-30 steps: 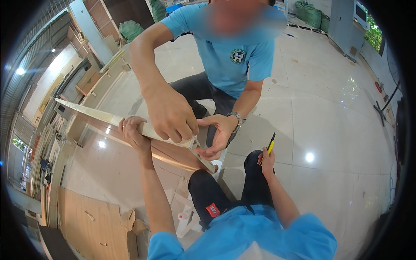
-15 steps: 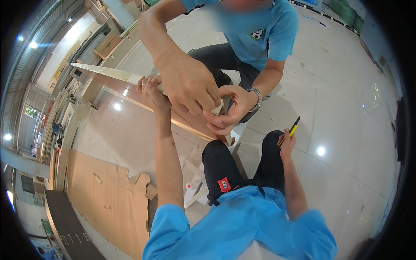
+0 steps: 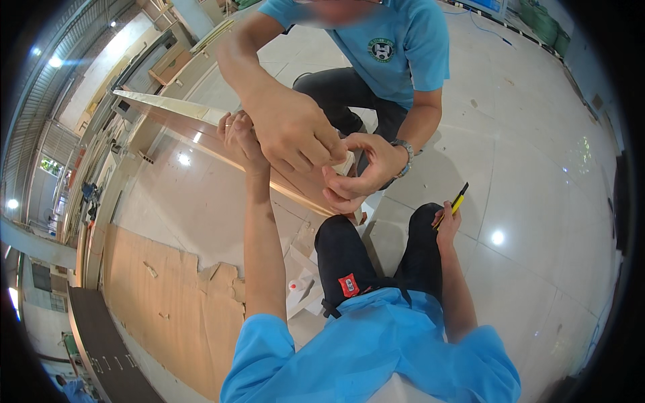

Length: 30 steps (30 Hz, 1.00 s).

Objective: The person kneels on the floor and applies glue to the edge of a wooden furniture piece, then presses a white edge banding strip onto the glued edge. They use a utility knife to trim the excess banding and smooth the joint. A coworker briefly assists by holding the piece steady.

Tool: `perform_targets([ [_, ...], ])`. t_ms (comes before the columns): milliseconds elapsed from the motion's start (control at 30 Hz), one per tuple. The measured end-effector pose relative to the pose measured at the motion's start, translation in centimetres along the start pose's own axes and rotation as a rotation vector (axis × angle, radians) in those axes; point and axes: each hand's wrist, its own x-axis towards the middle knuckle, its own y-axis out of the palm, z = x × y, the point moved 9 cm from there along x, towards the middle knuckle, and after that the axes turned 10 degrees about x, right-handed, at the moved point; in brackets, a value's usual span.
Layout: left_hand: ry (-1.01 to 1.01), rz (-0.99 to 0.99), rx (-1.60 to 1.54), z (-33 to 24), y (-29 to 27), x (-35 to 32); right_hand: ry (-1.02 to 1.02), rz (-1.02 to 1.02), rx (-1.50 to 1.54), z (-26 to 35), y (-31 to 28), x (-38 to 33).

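Note:
My left hand (image 3: 239, 136) grips the top edge of a long wooden panel (image 3: 190, 134) that stands on edge and slopes down to the right. My right hand (image 3: 446, 223) rests by my right knee and holds a yellow and black utility knife (image 3: 459, 198), tip up. A co-worker in a blue shirt squats opposite me. One hand of theirs (image 3: 294, 133) presses on the panel right next to my left hand. Their other hand (image 3: 363, 168), with a wristwatch, pinches at the panel's lower end.
Flat brown cardboard (image 3: 164, 302) with a torn edge lies on the glossy tiled floor at my left. White scraps (image 3: 304, 290) lie by my left knee. Stacked boards and racks (image 3: 121, 101) line the far left. Green sacks (image 3: 543, 23) sit at the far right.
The view has tilted down and closed in on the panel. The co-worker's hands have shifted along its lower end. My left hand stays on the panel and my right keeps the knife.

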Motion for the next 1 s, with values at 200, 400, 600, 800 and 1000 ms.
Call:
perform_targets([
  [200, 0.005, -0.084, 0.078, 0.1, -0.2, -0.5, 0.024, -0.030, -0.012, -0.2, -0.2, 0.0],
  [400, -0.206, -0.186, -0.147, 4.7, 0.6, -2.2, 0.023, -0.030, -0.017, -0.1, -0.1, 0.0],
  [600, -0.173, -0.235, -0.263, 4.9, 1.1, -2.9, 0.022, -0.033, -0.052, 0.2, -0.1, -0.1],
  [800, -0.230, -0.081, -0.409, 3.2, 0.9, -1.4, 0.029, -0.039, -0.038, 0.1, -0.1, 0.0],
  [1000, -0.040, -0.069, -0.056, -0.9, -0.6, 0.2, 0.012, -0.022, -0.032, -0.1, -0.2, 0.1],
])
